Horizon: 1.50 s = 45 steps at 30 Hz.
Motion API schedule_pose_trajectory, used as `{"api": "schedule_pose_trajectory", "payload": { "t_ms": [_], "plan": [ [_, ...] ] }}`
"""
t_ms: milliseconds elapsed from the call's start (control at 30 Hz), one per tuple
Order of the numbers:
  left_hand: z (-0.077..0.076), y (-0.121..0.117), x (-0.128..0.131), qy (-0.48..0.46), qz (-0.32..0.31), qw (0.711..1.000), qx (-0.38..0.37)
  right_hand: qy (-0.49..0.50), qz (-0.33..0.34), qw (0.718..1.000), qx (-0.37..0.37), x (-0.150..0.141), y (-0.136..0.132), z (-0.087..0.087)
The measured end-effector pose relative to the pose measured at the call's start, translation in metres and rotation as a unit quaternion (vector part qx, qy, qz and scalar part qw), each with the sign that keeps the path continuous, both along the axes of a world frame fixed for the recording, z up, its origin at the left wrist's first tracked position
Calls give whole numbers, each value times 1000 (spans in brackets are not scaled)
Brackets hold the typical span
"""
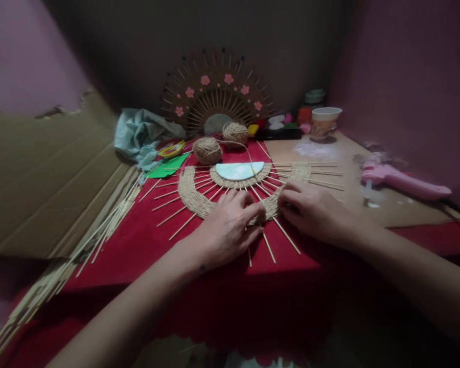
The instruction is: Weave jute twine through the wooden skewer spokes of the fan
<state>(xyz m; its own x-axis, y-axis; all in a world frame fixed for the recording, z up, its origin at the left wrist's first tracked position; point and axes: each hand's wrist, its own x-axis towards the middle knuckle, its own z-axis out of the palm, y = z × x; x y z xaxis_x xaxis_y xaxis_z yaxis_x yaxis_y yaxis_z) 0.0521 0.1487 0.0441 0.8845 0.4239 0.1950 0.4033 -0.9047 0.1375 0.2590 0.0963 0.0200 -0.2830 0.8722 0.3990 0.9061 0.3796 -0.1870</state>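
A half-round fan of wooden skewers (287, 236) lies on the red cloth (138, 245), with a band of jute twine woven through it (191, 197) and a pale blue half-disc (238, 170) at its centre. My left hand (230, 225) rests on the lower part of the woven band, fingers curled and pressed onto the twine and skewers. My right hand (310, 207) lies just right of it, fingers pinched at the weave by the skewers. Whether it grips twine is hidden. A twine strand runs back to two jute balls (207, 150).
A finished skewer fan with pink flowers (216, 89) stands at the back. A cardboard sheet (42, 179) and loose skewers (99, 230) lie left. A pink glue gun (402, 181) lies right on a brown board, a paper cup (325, 121) behind it. A crumpled cloth (141, 134) and scissors (172, 149) sit back left.
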Motion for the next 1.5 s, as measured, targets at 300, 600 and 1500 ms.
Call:
{"api": "schedule_pose_trajectory", "payload": {
  "t_ms": [300, 600, 1500],
  "plan": [
    [-17, 4, 23, -61, 73, 995, -20, -1, 15, 999, 36, 6, -2, 1],
    [-16, 7, 20, -59, 72, 995, -38, -8, 11, 1000, -16, 21, -7, 11],
    [-29, 7, 22, -153, -57, 987, 3, -61, 66, 996, 23, 32, -59, 22]
  ]
}}
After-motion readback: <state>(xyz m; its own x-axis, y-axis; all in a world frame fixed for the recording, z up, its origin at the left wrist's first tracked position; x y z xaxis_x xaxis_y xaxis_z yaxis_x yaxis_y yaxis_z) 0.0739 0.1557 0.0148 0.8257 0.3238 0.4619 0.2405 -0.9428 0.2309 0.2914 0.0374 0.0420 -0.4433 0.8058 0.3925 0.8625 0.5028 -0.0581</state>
